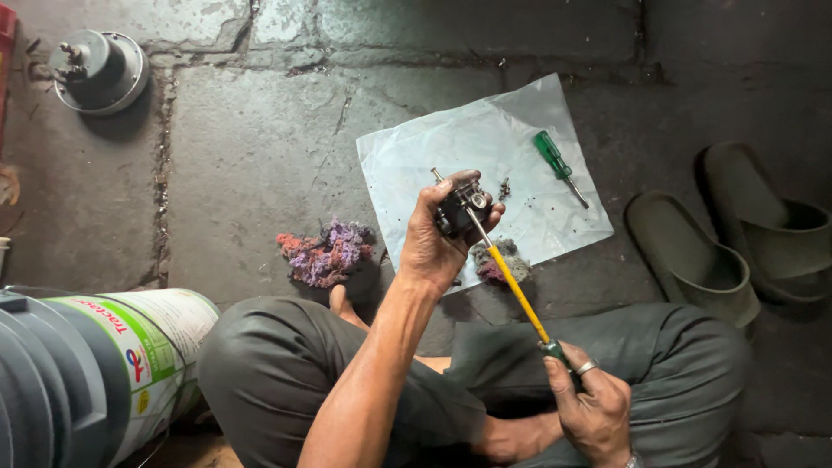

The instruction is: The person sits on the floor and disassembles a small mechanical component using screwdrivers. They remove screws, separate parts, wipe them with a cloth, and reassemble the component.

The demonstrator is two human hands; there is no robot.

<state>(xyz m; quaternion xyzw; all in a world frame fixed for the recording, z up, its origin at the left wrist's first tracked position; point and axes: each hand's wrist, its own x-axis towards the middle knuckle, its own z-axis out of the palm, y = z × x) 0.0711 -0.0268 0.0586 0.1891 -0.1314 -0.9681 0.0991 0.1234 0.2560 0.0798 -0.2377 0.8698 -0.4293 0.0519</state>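
Knees (286, 364) crossed nearest you, your right hand (594, 407) has its fingers curled tight round the green handle of a long yellow-shafted screwdriver (513, 286). Its metal tip runs up and left into a small black metal part (461, 208), which your left hand (438, 238) clamps between thumb and fingers above the floor. Beyond lies a white plastic sheet (433, 147) with a green screwdriver (559, 166) on it. A purple rag wad (328, 253) sits left, two dark sandals (728, 247) right.
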